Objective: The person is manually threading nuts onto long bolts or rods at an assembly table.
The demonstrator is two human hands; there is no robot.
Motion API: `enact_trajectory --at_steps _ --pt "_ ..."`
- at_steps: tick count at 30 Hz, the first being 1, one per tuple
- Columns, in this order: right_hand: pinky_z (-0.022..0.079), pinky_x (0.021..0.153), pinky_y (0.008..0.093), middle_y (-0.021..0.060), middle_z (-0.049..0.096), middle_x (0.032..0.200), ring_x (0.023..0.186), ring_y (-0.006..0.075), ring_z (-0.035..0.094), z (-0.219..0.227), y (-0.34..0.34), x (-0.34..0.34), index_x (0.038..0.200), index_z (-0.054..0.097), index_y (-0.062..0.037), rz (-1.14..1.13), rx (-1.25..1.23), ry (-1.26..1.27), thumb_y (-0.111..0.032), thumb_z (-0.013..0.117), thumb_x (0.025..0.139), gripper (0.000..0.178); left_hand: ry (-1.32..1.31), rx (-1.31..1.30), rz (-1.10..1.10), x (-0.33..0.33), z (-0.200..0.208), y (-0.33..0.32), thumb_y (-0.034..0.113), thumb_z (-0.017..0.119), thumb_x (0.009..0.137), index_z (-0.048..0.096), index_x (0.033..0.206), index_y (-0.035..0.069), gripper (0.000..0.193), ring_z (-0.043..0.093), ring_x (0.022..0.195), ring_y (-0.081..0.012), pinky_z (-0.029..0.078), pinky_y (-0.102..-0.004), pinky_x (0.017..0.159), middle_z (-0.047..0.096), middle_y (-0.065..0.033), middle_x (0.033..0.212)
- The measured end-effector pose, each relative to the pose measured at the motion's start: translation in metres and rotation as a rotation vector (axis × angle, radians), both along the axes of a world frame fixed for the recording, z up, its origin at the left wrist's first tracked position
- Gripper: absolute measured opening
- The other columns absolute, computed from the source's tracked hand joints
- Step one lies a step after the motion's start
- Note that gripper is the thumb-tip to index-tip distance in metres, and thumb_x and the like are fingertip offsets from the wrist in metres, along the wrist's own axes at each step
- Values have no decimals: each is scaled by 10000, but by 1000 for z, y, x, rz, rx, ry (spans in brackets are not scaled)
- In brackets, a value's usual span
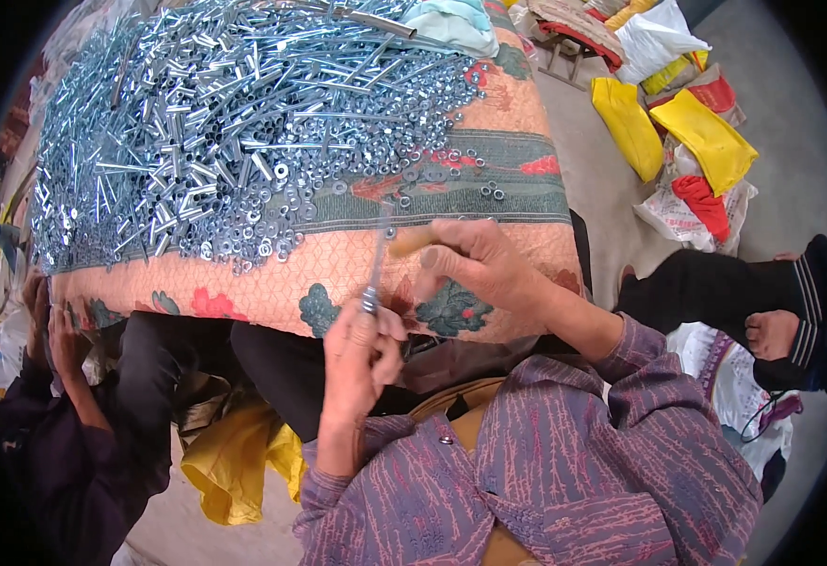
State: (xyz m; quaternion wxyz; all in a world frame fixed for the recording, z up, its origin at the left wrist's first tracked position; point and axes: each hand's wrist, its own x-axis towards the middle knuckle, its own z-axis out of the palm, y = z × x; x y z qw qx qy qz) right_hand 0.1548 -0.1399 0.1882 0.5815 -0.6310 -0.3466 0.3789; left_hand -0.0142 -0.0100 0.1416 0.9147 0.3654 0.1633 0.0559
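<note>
My left hand point(359, 351) is closed around the lower end of a thin bolt point(378, 255), which points up and away over the table's near edge. Nuts or washers point(369, 300) sit on the bolt just above my fingertips. To the right, my right hand point(489, 264) hovers over the cloth, with a yellowish-brown cover point(413, 241) on one stretched finger that reaches close to the bolt. Its thumb is blurred and stands apart from that finger, and I see nothing held there. Beyond both hands spreads a heap of bolts, metal sleeves point(206, 170), nuts and washers point(263, 231).
A patterned padded cloth point(508, 203) covers the table. A pale blue cloth point(451, 26) lies at its far edge. At left, another person's hands point(65, 340) are by the table edge. Yellow bags point(706, 141) lie on the floor at right, near another person's leg point(696, 292).
</note>
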Motion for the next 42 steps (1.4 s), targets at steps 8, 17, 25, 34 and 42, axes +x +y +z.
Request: enact_trajectory --at_steps 8,17,25,34,42 --pt "499 743 244 56 682 915 853 101 634 3 -5 0 1255 546 15 28 -58 128 -113 586 937 345 -29 -115 -38 1 0 -3 272 433 1019 473 971 30 250 374 427 -51 255 -188 365 565 -81 821" --pt "482 589 251 43 632 760 676 87 601 -12 9 -41 994 618 26 -60 -218 9 -96 599 900 155 -29 1355 369 7 -28 -25 277 423 1019 486 866 35 294 437 431 -76 336 -197 405 553 -44 723" --pt "478 656 227 34 641 861 781 87 603 -8 -1 -24 1028 633 16 199 -182 70 -63 660 847 199 63 631 -113 -16 -8 -17 189 432 1010 479 863 26 225 466 467 -77 359 -236 436 471 -25 595" --pt "493 751 335 111 628 970 881 250 627 22 47 127 1135 633 -54 -227 -212 -1083 -60 563 847 297 97 1224 -469 -28 -54 -6 98 502 893 534 918 -21 126 580 826 -464 447 -531 685 587 -280 838" --pt "449 863 442 262 512 1135 1066 380 545 1 111 204 1356 472 -182 -212 -524 -1665 24 487 835 560 -35 1590 -84 0 -122 -24 84 449 866 523 1176 -34 339 582 997 -435 482 -463 841 579 -295 1110"
